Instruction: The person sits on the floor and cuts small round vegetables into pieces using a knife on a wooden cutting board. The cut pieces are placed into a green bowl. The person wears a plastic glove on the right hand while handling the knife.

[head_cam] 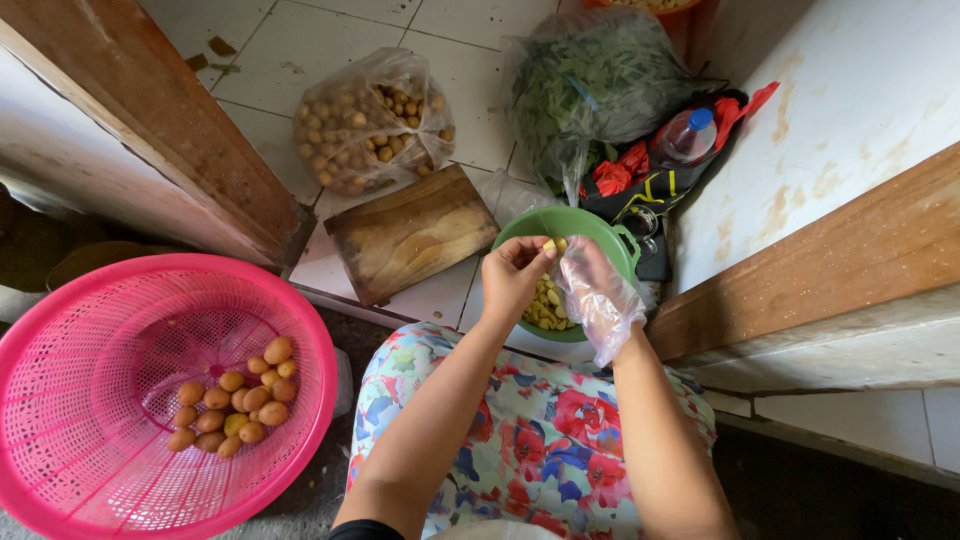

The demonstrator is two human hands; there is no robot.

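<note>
Left hand (512, 275) bare, right hand (600, 295) in a thin clear plastic glove, both pinching one small yellow fruit (553, 246) between the fingertips right above the green bowl (612, 232), which holds yellow peeled pieces. Likely slip risk: the glove looks loose and slick, so the fruit could squirt out and miss the bowl (tile floor and wooden board (412, 232) sit just beside). Pink basket (60, 400) of unpeeled fruit stands well apart at the left.

daylight falls on a white tiled floor (330, 40), with wooden beams (150, 120) against pale, stained walls (850, 90).
</note>
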